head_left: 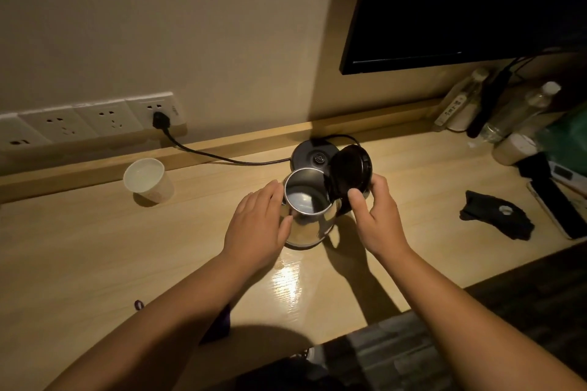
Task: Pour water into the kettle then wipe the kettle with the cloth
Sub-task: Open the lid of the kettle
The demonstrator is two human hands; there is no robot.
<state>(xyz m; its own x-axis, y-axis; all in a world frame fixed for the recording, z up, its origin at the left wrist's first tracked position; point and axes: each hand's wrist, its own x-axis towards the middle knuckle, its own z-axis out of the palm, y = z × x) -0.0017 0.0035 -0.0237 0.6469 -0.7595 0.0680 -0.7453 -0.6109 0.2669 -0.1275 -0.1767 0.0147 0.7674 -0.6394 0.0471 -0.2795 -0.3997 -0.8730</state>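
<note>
A steel kettle (309,225) stands on the wooden desk (95,247), off its black base (313,154), which lies just behind it. Its black lid (351,170) is swung up and open, so the shiny inside shows. My left hand (259,224) rests flat against the kettle's left side. My right hand (376,214) holds the lid's lower edge with thumb and fingers. A white paper cup (147,179) with water stands to the far left near the wall. A dark cloth (497,219) lies crumpled on the desk to the right.
A black cord (203,154) runs from the wall sockets (95,120) to the base. A dark screen (460,3) hangs at upper right. Bottles (521,111) and small items crowd the right end of the desk. The desk's front edge runs diagonally at lower right.
</note>
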